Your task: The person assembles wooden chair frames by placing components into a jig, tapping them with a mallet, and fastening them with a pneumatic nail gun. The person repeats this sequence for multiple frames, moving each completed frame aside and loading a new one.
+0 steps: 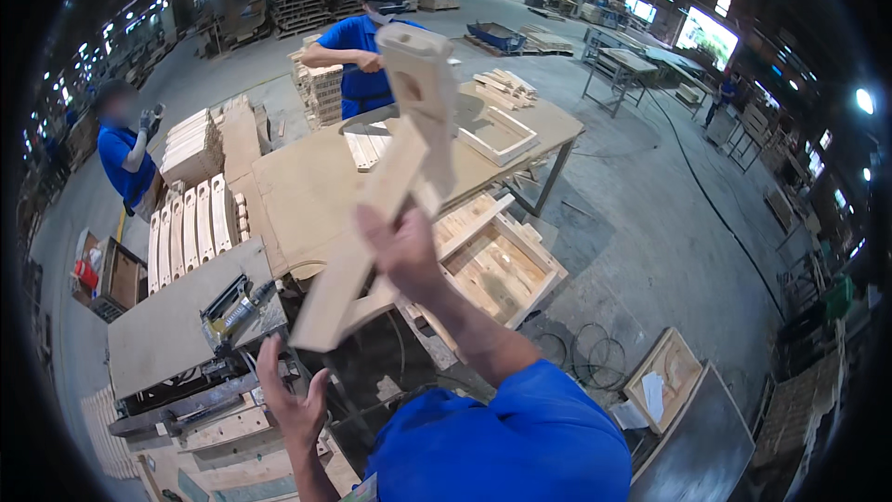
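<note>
A pale wooden frame (pixel 348 284) of joined boards is raised in front of me, tilted, one end up and away. Its upper board has an oval hole and is blurred. My right hand (pixel 409 251) is closed around the frame's middle; part of the grip is hidden behind the wood. Below the frame's near end, my left hand (pixel 295 400) is held up with fingers apart and nothing in it. Left of the frame, a pneumatic nail gun (pixel 232 307) lies on a grey bench top (pixel 163 344).
Beyond the frame stands a tan table (pixel 297 172) with loose boards and a rectangular wooden frame (pixel 502 135). A wooden box (pixel 502 265) sits to my right. Slotted boards (pixel 190 228) line the left. Two co-workers in blue (pixel 358 74) stand nearby. Hoses (pixel 599 353) lie on the floor.
</note>
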The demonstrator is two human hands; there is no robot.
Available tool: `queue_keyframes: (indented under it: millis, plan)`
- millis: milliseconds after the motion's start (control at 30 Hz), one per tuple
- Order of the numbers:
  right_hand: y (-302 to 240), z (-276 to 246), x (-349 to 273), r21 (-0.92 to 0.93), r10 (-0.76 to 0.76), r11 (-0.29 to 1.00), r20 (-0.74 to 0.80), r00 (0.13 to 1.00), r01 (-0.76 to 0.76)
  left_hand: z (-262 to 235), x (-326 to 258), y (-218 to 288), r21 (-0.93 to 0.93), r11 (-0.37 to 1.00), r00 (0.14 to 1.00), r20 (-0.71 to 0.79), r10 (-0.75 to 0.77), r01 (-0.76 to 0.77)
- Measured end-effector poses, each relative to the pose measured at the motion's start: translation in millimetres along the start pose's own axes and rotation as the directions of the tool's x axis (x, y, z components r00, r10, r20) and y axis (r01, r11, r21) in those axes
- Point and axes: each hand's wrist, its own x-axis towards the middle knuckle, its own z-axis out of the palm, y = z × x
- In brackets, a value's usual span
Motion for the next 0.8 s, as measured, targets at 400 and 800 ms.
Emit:
queue_keyframes:
  millis: [400, 800]
  plan:
    - [-34.3, 104.5, -91.1, -0.304, -0.547, 0.657, 0.438, 0.714, 0.690, -132.7, -25.7, -22.6, -0.646, 0.730, 0.585, -0.510, -0.630, 0.224]
    - [104.4, 204.8, -119.9, -0.285, 0.105, 0.935, 0.791, 0.602, 0.211, -212.8, -183.3, -52.6, -0.635, 0.688, 0.188, -0.672, -0.716, 0.350]
